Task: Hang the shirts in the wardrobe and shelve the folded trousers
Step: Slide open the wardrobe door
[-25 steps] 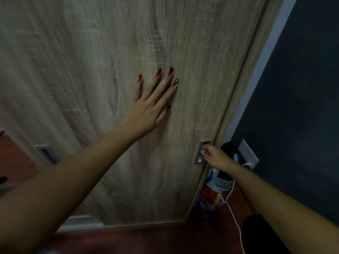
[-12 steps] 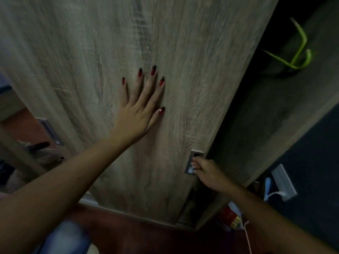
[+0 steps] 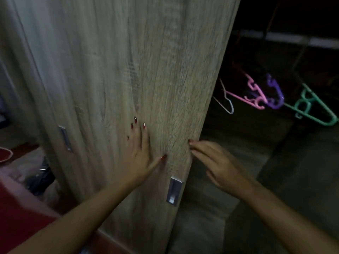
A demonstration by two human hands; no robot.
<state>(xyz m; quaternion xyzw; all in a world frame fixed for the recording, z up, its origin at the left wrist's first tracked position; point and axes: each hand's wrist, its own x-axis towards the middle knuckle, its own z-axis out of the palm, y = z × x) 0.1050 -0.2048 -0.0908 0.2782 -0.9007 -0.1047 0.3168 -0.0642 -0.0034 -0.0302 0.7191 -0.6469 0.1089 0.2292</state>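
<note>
wardrobe door [image 3: 146,74], opening step, judged: left hand [image 3: 141,158] flat on its face, right hand [image 3: 216,164] straight-fingered at its edge, neither grasping; bare plastic hangers [image 3: 259,94] inside; shirts, trousers unseen; next, probably: fetch a shirt.

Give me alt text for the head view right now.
A left hand lies flat on a wood-grain wardrobe door; the right hand has straight fingers at its edge. Beside it, coloured hangers hang in the dark open wardrobe.

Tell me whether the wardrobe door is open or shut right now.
Open: past the right edge of the door, the dark interior shows, with coloured hangers inside.
</note>
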